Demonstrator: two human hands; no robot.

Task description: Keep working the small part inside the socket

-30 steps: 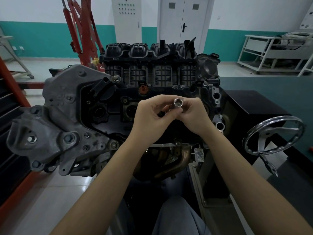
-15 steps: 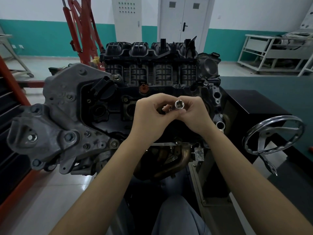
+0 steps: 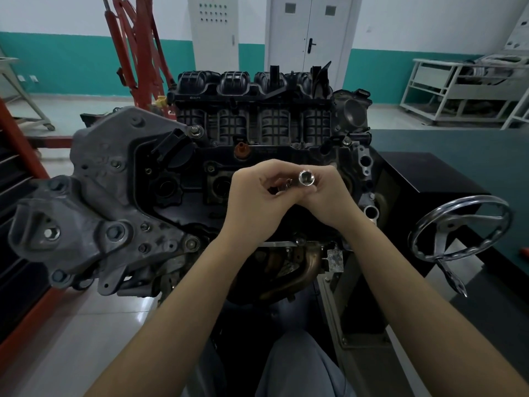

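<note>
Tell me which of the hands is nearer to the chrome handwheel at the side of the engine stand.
Right. The right hand grips a socket over the engine, on the side facing the chrome handwheel, still well apart from it. The left hand sits beyond it, farther away.

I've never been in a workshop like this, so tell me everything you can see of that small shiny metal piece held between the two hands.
The small shiny silver metal socket is a short cylinder of polished, chrome-like steel. Its open hollow end faces the camera, with a toothed inner wall. It sits in the air in front of the dark engine block, touching no part of it. The right hand pinches it between fingertips; the left hand curls round a thin metal piece beside it, too hidden to tell whether the two are joined.
</note>
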